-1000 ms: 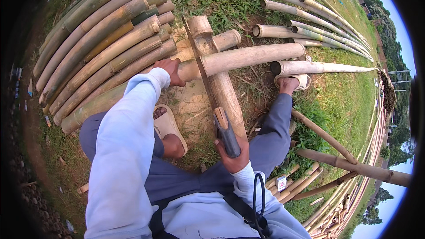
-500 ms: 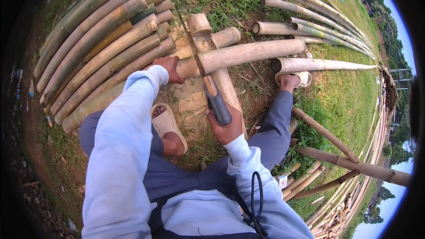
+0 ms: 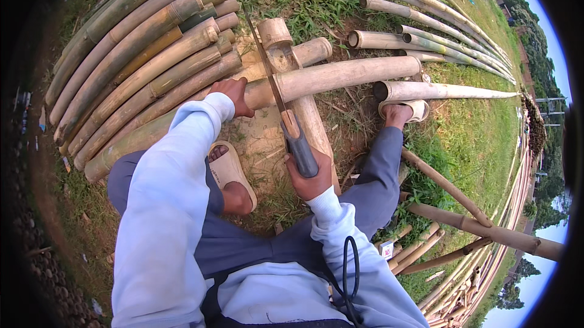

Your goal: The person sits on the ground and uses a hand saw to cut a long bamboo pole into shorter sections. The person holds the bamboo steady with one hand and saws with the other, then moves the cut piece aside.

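A thick, pale bamboo pole (image 3: pixel 350 74) lies from left to right in front of me, over a bamboo support (image 3: pixel 313 124). My left hand (image 3: pixel 233 96) is closed round the pole, left of the saw. In my right hand (image 3: pixel 311 176) is the dark grip of a handsaw (image 3: pixel 298 148). Its long, narrow blade crosses the pole close to my left hand and points away from me. How deep the blade sits in the bamboo I cannot tell. Pale sawdust (image 3: pixel 258 139) covers the ground beneath.
Cut bamboo lengths (image 3: pixel 137 39) are piled at the left. More long poles (image 3: pixel 438 9) lie on the grass at the far right, and one pole (image 3: pixel 450 89) ends beside my right foot. A bamboo frame (image 3: pixel 474 226) stands at the right. My sandalled feet flank the support.
My right hand has drawn the saw slightly back toward me. The left hand stays on the pole, which shows hardly any shift.
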Demonstrator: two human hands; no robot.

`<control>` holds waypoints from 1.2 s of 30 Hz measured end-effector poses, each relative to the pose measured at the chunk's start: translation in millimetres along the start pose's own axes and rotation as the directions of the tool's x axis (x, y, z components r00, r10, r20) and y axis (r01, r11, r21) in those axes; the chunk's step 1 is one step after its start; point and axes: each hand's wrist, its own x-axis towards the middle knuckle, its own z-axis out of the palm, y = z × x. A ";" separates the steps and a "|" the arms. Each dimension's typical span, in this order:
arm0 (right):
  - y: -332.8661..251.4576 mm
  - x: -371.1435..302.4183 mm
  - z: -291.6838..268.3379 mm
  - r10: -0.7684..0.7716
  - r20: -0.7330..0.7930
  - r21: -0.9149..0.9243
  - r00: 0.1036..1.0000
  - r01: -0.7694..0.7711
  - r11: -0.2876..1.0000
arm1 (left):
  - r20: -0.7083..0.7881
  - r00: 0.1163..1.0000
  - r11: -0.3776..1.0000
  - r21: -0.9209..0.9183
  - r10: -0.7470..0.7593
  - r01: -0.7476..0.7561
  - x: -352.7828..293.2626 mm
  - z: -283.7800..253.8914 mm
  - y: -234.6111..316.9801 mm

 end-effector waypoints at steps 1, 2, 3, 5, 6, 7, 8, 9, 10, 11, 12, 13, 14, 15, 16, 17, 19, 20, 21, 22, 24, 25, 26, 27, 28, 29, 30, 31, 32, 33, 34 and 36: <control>1.7 17.1 3.7 -0.027 -0.012 0.016 1.000 0.027 1.000 | 0.003 1.000 1.000 0.007 0.016 -0.016 -0.9 -1.3 3.5; 0.5 14.0 6.0 -0.022 -0.003 0.017 1.000 0.022 1.000 | 0.006 1.000 1.000 0.007 0.027 -0.027 0.0 -2.3 -0.2; -1.5 6.6 7.0 -0.017 0.002 0.016 1.000 0.017 1.000 | 0.008 0.999 0.999 0.008 0.042 -0.042 1.3 -2.9 -3.2; -12.5 -28.9 2.9 0.001 -0.004 -0.006 1.000 -0.001 1.000 | -0.035 0.999 0.999 0.028 0.021 -0.020 3.7 -10.3 -20.6; -18.9 -77.2 -11.1 0.049 -0.013 -0.029 0.999 -0.049 0.998 | -0.019 1.000 0.999 0.033 0.013 -0.012 1.2 -4.2 -21.6; -20.8 -107.3 -28.7 0.096 0.028 -0.090 0.995 -0.093 0.992 | -0.003 1.000 0.999 0.037 0.003 -0.003 -1.8 1.5 -23.5; -26.9 -140.9 -44.8 0.124 0.025 -0.206 0.992 -0.116 0.972 | 0.010 1.000 1.000 0.018 0.011 -0.011 -5.3 8.5 -17.6; -40.0 -163.6 -53.4 0.198 0.019 -0.235 0.980 -0.188 0.954 | 0.010 1.000 1.000 0.016 0.016 -0.016 -5.4 5.5 -13.6; -43.1 -173.1 -57.2 0.153 0.007 -0.271 0.988 -0.145 0.951 | 0.009 1.000 1.000 0.013 0.019 -0.019 -5.8 3.2 -10.5; -44.7 -167.2 -55.4 0.140 0.001 -0.245 0.990 -0.136 0.960 | -0.001 1.000 1.000 0.017 0.019 -0.019 -5.7 -0.3 -9.5; -46.3 -153.9 -51.4 0.127 -0.003 -0.218 0.992 -0.125 0.968 | -0.014 1.000 1.000 -0.005 0.019 -0.019 -0.9 6.3 -14.9; -46.0 -134.2 -48.6 0.117 -0.007 -0.194 0.993 -0.116 0.974 | -0.007 1.000 1.000 -0.008 0.006 -0.006 3.1 2.3 -14.2; -28.3 -109.5 -42.1 0.120 0.031 -0.130 0.992 -0.115 0.985 | 0.014 1.000 1.000 -0.015 -0.012 0.012 -1.2 0.6 -11.7; -21.4 -79.8 -33.4 0.101 0.045 -0.079 0.994 -0.097 0.992 | 0.031 0.999 1.000 -0.018 -0.017 0.017 -3.3 -1.0 -8.7; -17.2 -52.0 -26.7 0.082 0.046 -0.035 0.996 -0.080 0.996 | 0.005 1.000 0.999 -0.031 -0.027 0.027 -0.4 1.3 -8.4; -19.1 -27.5 -22.3 0.052 0.038 0.001 0.998 -0.052 0.999 | -0.054 0.997 0.998 -0.011 -0.057 0.056 5.4 -4.1 -5.7; -16.4 -5.9 -20.0 0.149 0.043 0.080 0.988 -0.152 0.985 | -0.128 0.984 0.992 0.002 -0.125 0.127 -1.7 1.0 3.9; -18.7 -4.0 -17.2 0.067 0.004 0.069 0.998 -0.068 0.995 | -0.093 0.987 0.991 0.001 -0.130 0.131 -3.4 -6.4 6.2; -15.6 -3.8 -12.6 0.018 0.010 0.039 1.000 -0.018 0.999 | -0.113 0.988 0.993 0.044 -0.106 0.112 -8.8 -1.6 4.5; -11.3 -10.1 -8.6 -0.031 0.016 0.008 0.999 0.031 0.999 | -0.159 0.983 0.993 0.065 -0.091 0.103 -2.0 -6.0 5.6; -10.2 -37.5 -6.6 -0.027 0.035 -0.041 0.999 0.028 0.999 | -0.154 0.985 0.993 0.075 -0.074 0.086 -3.8 4.3 4.7; -13.8 -53.6 -11.2 0.006 0.033 -0.052 0.999 -0.004 0.999 | -0.145 0.987 0.995 0.068 -0.067 0.078 -2.4 4.4 1.5; -18.7 -75.3 -20.1 0.037 0.030 -0.068 0.999 -0.035 0.997 | -0.138 0.989 0.996 0.056 -0.059 0.067 -2.7 4.2 -0.3; -21.6 -100.1 -31.4 0.050 0.032 -0.100 0.998 -0.047 0.994 | -0.126 0.989 0.995 0.051 -0.075 0.082 -4.7 2.1 -1.4; -27.0 -124.9 -45.7 0.065 0.026 -0.138 0.998 -0.061 0.989 | -0.113 0.990 0.995 0.044 -0.081 0.086 -4.5 -1.4 1.3; -38.5 -143.1 -59.9 0.109 0.052 -0.232 0.993 -0.094 0.968 | -0.093 0.991 0.995 0.040 -0.092 0.096 -5.2 -0.9 2.0; -40.9 -161.6 -67.6 0.149 0.036 -0.182 0.988 -0.141 0.973 | -0.086 0.993 0.996 0.041 -0.076 0.080 -4.9 0.4 2.3; -38.4 -164.3 -69.3 0.138 0.031 -0.206 0.990 -0.129 0.970 | -0.080 0.995 0.997 0.042 -0.063 0.066 -3.9 1.4 1.4; -43.2 -159.1 -69.8 0.122 0.025 -0.228 0.992 -0.113 0.967 | -0.079 0.996 0.998 0.044 -0.049 0.052 -2.7 0.1 0.9; -46.3 -150.5 -67.8 0.104 0.021 -0.248 0.994 -0.095 0.964 | -0.117 0.992 0.998 0.053 -0.038 0.044 -3.1 4.2 -1.4; -42.9 -121.4 -58.4 0.050 0.036 -0.198 0.998 -0.042 0.979 | -0.155 0.987 0.997 0.063 -0.028 0.038 -4.0 13.4 -4.2; -15.5 -52.4 -30.5 0.062 0.079 -0.038 0.995 -0.059 0.998 | -0.158 0.987 0.998 0.053 -0.028 0.037 -4.6 11.9 -7.5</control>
